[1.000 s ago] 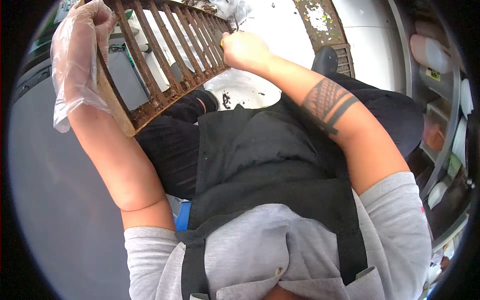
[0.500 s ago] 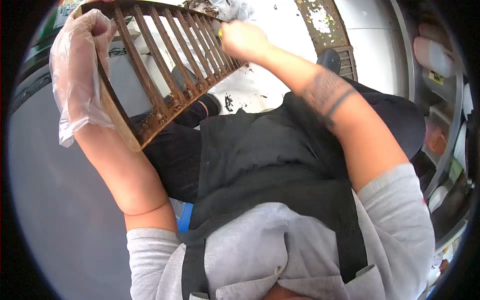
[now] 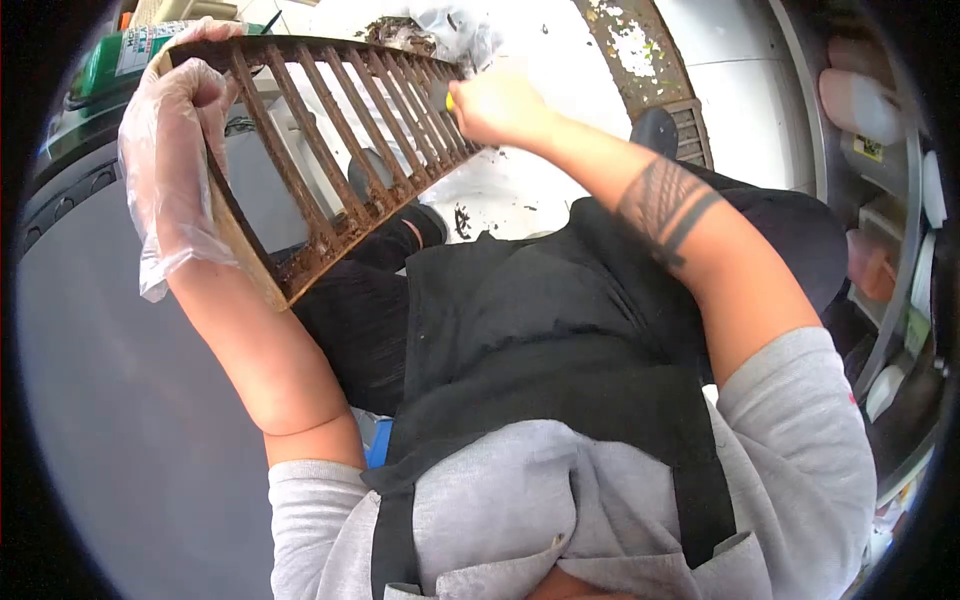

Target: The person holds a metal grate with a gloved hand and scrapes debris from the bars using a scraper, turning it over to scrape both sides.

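A grimy brown slatted rack [image 3: 345,215] hangs tilted in front of me, with dark residue along its lower rail. Its left end is gripped by my left hand [image 3: 185,120], which wears a loose clear plastic glove. My bare right hand [image 3: 500,108] is closed round a small tool with a yellow part [image 3: 450,102], held against the slats near the rack's far right end. The tool's working end is mostly hidden.
Dark scraps [image 3: 462,222] lie on the white floor [image 3: 560,80] beyond my knees. A crumpled clear plastic bag [image 3: 455,35] is at the top. A green container [image 3: 105,65] stands upper left, a grey surface [image 3: 120,380] below it, and shelving [image 3: 870,210] at right.
The rack and my left hand have shifted slightly right. My right hand has moved a little right and down along the slats, and more of the green container shows.
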The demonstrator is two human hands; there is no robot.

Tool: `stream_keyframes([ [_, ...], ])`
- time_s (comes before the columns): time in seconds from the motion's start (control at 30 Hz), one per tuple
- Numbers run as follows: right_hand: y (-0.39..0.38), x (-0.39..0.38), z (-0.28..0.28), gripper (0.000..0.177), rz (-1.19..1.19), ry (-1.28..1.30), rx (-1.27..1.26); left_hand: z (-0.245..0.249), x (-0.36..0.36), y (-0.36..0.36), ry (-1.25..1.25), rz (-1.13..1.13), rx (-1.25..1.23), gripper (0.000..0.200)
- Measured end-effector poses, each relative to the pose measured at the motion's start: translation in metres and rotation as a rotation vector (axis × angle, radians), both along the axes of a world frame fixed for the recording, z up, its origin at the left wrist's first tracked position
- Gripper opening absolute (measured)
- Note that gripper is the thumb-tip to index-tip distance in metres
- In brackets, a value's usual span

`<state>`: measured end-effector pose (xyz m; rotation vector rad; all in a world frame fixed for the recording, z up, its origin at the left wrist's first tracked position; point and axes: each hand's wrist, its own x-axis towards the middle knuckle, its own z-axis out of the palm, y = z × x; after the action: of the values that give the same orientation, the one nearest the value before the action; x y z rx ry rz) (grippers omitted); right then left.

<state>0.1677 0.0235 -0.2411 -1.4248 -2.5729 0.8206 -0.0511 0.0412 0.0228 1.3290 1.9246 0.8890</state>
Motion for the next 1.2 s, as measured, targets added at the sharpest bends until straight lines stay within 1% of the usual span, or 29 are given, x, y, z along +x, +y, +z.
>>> stream_keyframes([
  [0.1, 0.002, -0.005, -0.004, 0.031, -0.05, -0.026, -0.089, 0.0, 0.005, -0.002, 0.012, -0.013, 0.0, 0.043],
  [0.17, 0.023, -0.005, 0.0, 0.031, -0.101, 0.049, -0.143, 0.0, 0.007, -0.002, 0.013, -0.007, 0.02, 0.042],
  [0.27, 0.047, -0.014, -0.015, 0.03, -0.159, 0.002, -0.202, 0.0, 0.007, -0.006, 0.009, 0.006, 0.05, 0.041],
  [0.33, 0.041, -0.009, -0.002, 0.029, -0.138, -0.01, -0.157, 0.001, 0.005, -0.006, 0.018, 0.006, 0.054, 0.041],
  [0.4, 0.033, 0.004, 0.01, 0.027, -0.005, -0.103, -0.074, 0.001, 0.0, -0.005, 0.041, 0.001, 0.044, 0.041],
  [0.47, 0.031, 0.023, 0.018, 0.026, -0.022, -0.087, -0.071, 0.001, -0.004, -0.005, 0.062, 0.001, 0.043, 0.04],
  [0.53, 0.028, 0.022, 0.032, 0.025, -0.045, -0.063, -0.065, 0.0, 0.001, -0.006, 0.008, 0.01, 0.088, 0.039],
  [0.6, 0.018, 0.017, 0.04, 0.022, 0.028, -0.121, -0.003, -0.001, 0.01, -0.008, -0.055, 0.018, 0.14, 0.039],
  [0.63, 0.016, 0.009, 0.031, 0.022, -0.045, -0.078, 0.043, -0.002, 0.014, -0.008, -0.077, 0.016, 0.159, 0.038],
  [0.67, 0.021, 0.007, 0.029, 0.022, -0.042, -0.083, 0.043, -0.003, 0.017, -0.008, -0.099, 0.016, 0.177, 0.038],
  [0.73, 0.03, 0.003, 0.029, 0.023, -0.252, 0.005, 0.05, -0.003, 0.02, -0.007, -0.124, 0.012, 0.201, 0.037],
  [0.8, 0.03, 0.003, 0.029, 0.022, -0.249, -0.011, 0.066, -0.002, 0.022, -0.007, -0.145, 0.009, 0.22, 0.037],
  [0.9, 0.018, 0.008, 0.023, 0.021, -0.233, -0.037, 0.006, -0.005, 0.025, -0.005, -0.182, 0.006, 0.244, 0.035],
  [0.97, 0.002, 0.016, 0.016, 0.021, 0.152, -0.109, 0.063, -0.003, 0.027, -0.006, -0.197, 0.001, 0.259, 0.035],
  [1.0, 0.001, 0.021, 0.024, 0.021, 0.156, -0.11, 0.062, -0.003, 0.028, -0.007, -0.202, -0.002, 0.263, 0.034],
  [1.07, 0.007, 0.032, 0.044, 0.022, 0.064, -0.151, -0.119, -0.003, 0.03, -0.007, -0.213, -0.004, 0.271, 0.034],
  [1.1, 0.014, 0.032, 0.027, 0.022, -0.008, -0.141, -0.049, -0.002, 0.031, -0.008, -0.217, -0.003, 0.28, 0.033],
  [1.13, 0.021, 0.029, 0.031, 0.022, -0.007, -0.139, -0.047, -0.001, 0.034, -0.009, -0.224, -0.013, 0.287, 0.033],
  [1.2, 0.034, 0.018, 0.039, 0.024, -0.139, -0.082, 0.02, 0.001, 0.038, -0.008, -0.233, -0.018, 0.301, 0.032],
])
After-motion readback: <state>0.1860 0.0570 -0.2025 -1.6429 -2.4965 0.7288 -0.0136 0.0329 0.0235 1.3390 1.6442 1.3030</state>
